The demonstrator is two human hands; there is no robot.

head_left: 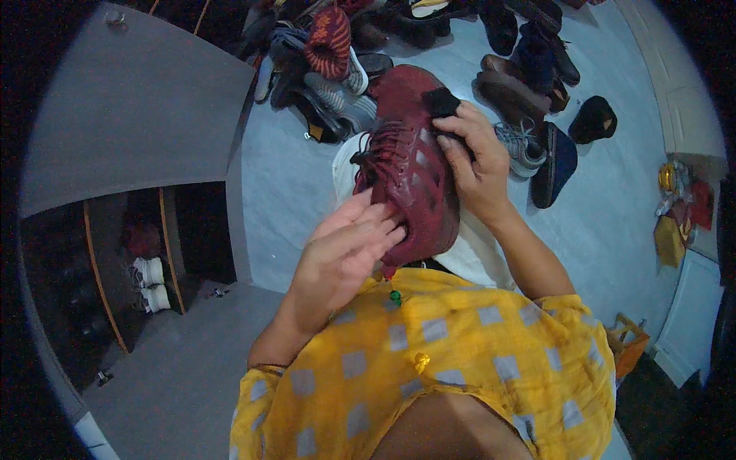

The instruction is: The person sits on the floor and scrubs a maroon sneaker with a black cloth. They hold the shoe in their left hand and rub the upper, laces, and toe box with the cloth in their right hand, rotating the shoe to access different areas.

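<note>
Dark red and knitted, the shoe (410, 165) hangs in mid-air at the middle of the view, above the pale floor (291, 192) and the person's yellow checked shirt (460, 353). Its long axis runs from about 12 o'clock down to 6 o'clock, laces facing left. The left hand (345, 249) sits at the shoe's 7 o'clock end, fingers spread flat against its lower side, supporting more than gripping. The right hand (475, 165) is at the shoe's 3 o'clock side, closed around a small black brush (442, 102) whose head rests on the upper part of the shoe. Both hands touch the shoe; the right one lies nearer its far end. A heap of other shoes (337, 77) lies on the floor from 11 to 1 o'clock.
</note>
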